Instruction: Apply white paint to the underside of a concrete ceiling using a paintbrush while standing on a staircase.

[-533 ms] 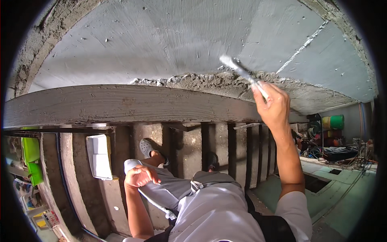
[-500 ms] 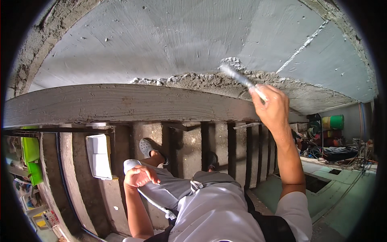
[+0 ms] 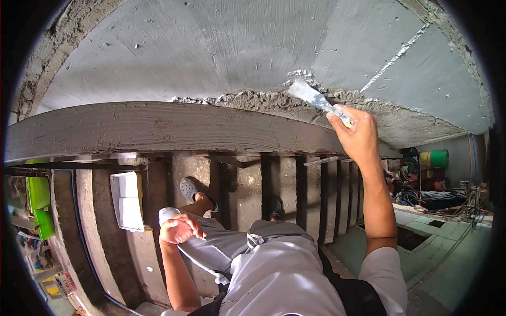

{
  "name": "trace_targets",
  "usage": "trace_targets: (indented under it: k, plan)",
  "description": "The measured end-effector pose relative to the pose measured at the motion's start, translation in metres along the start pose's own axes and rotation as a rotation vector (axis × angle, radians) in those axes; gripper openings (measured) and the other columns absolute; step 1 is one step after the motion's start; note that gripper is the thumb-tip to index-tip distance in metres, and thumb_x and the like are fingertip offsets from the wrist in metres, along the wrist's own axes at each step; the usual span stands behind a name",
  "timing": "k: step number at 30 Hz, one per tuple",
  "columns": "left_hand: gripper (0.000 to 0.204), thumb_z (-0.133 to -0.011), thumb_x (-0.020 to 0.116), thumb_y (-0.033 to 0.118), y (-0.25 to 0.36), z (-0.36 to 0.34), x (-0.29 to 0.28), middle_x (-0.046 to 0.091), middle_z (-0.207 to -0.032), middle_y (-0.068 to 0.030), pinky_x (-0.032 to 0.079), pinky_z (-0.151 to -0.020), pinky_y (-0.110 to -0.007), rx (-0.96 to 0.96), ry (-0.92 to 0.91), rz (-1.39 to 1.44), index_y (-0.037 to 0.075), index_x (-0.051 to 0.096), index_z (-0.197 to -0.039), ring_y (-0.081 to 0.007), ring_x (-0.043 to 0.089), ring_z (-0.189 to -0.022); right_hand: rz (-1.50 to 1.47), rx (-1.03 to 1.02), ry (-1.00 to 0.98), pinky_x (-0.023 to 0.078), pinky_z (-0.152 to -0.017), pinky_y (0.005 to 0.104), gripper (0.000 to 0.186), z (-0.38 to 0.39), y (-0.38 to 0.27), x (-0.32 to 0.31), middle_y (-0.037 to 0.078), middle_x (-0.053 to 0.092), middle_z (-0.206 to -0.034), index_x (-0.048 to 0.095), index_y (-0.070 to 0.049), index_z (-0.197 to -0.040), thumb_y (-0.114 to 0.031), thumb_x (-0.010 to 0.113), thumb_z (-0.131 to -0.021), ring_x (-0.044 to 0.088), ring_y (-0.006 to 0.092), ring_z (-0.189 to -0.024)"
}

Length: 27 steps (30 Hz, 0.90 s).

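My right hand [image 3: 356, 131] grips a putty knife [image 3: 311, 97] by its handle; its broad blade, coated pale, lies at the lower edge of the grey plastered surface [image 3: 237, 42], just below a small rough white patch [image 3: 300, 75]. Whether the blade touches it I cannot tell. A crumbly concrete strip [image 3: 253, 102] runs along that edge, above a long grey beam [image 3: 158, 126]. My left hand [image 3: 182, 229] rests by my left knee, fingers loosely curled and apart, with nothing visible in it.
Concrete steps [image 3: 237, 189] lie beneath me, with my clog-shod feet on them. A white tray [image 3: 126, 200] sits left on a step, green bins [image 3: 39, 197] beyond. At right are a green container [image 3: 435, 158], piled cables and a pale green floor [image 3: 443, 258] with a dark opening [image 3: 408, 237].
The knife blade has shifted slightly from where it was, showing more of the white patch above it than in the first earlier frame. The view has moved slightly; my left hand stays by the knee.
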<state>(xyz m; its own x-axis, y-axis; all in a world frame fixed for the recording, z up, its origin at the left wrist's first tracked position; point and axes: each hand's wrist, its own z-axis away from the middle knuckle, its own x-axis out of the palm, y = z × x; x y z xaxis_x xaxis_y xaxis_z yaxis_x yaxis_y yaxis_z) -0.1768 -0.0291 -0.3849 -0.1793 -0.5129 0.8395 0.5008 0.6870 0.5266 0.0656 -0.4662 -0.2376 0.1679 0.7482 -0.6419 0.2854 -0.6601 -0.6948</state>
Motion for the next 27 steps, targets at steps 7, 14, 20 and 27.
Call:
trace_targets:
  k: [7,14,20,27]
  plan:
    - [0.047,-0.086,0.051,0.036,-0.005,0.0,-0.001,0.061,-0.089,-0.0287,0.045,-0.087,-0.061,0.041,0.084,0.041,-0.007,0.059,-0.102,-0.0406,0.063,-0.085,-0.036,-0.003,0.065,0.047,-0.059,0.0301,0.021,0.001,0.018,0.008,0.015,0.064,-0.072,0.067,0.003,-0.095,-0.015,0.069,-0.085,0.059,0.0152,-0.061]
    - [0.049,-0.086,0.051,0.037,-0.004,0.005,0.004,0.061,-0.091,-0.0303,0.044,-0.088,-0.062,0.01,0.069,-0.022,-0.007,0.054,-0.106,-0.0421,0.062,-0.086,-0.251,0.037,0.003,0.048,-0.061,0.0263,0.025,0.003,-0.007,-0.002,0.011,0.062,-0.069,0.066,0.008,-0.096,-0.015,0.07,-0.086,0.055,0.0087,-0.064]
    - [0.051,-0.085,0.052,0.037,-0.003,0.001,0.009,0.061,-0.093,-0.0301,0.045,-0.088,-0.062,0.033,0.107,-0.023,-0.008,0.054,-0.109,-0.0423,0.062,-0.088,0.048,0.029,-0.056,0.048,-0.059,0.0299,0.023,0.005,0.024,0.012,0.015,0.067,-0.073,0.067,0.005,-0.094,-0.016,0.072,-0.084,0.06,0.0112,-0.065]
    - [0.059,-0.083,0.056,0.039,-0.003,-0.004,0.011,0.064,-0.101,-0.0286,0.045,-0.093,-0.057,0.009,0.082,0.009,-0.009,0.053,-0.116,-0.0432,0.063,-0.096,-0.162,-0.015,0.05,0.045,-0.054,0.0298,0.022,-0.002,0.02,0.011,0.012,0.06,-0.065,0.066,0.004,-0.094,-0.016,0.069,-0.086,0.05,0.0106,-0.057]
